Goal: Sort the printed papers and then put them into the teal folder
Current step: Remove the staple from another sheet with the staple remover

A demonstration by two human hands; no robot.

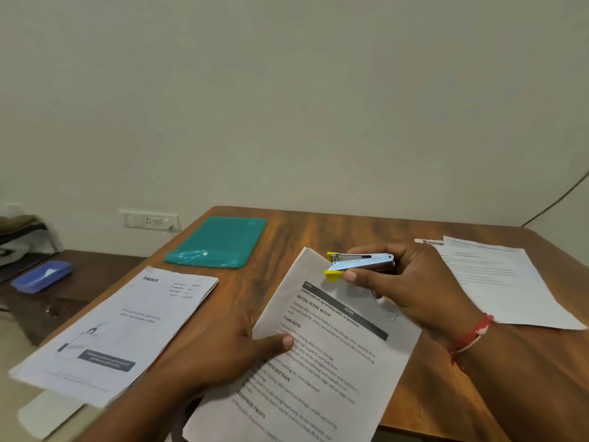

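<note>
I register the right hand (414, 288) clenched round a yellow-tipped stapler (360, 264), whose mouth sits at the far edge of the middle sheaf of printed papers (334, 362); the left hand (220, 349) pinches that sheaf's left edge, thumb on top. I locate the teal folder (220, 242) flat on the wooden table (334, 231) beyond the sheaf, well apart from both hands. Two further stacks lie on the table: the left stack (127, 323) overhanging the near edge, the right stack (497, 279) beside the right wrist.
</note>
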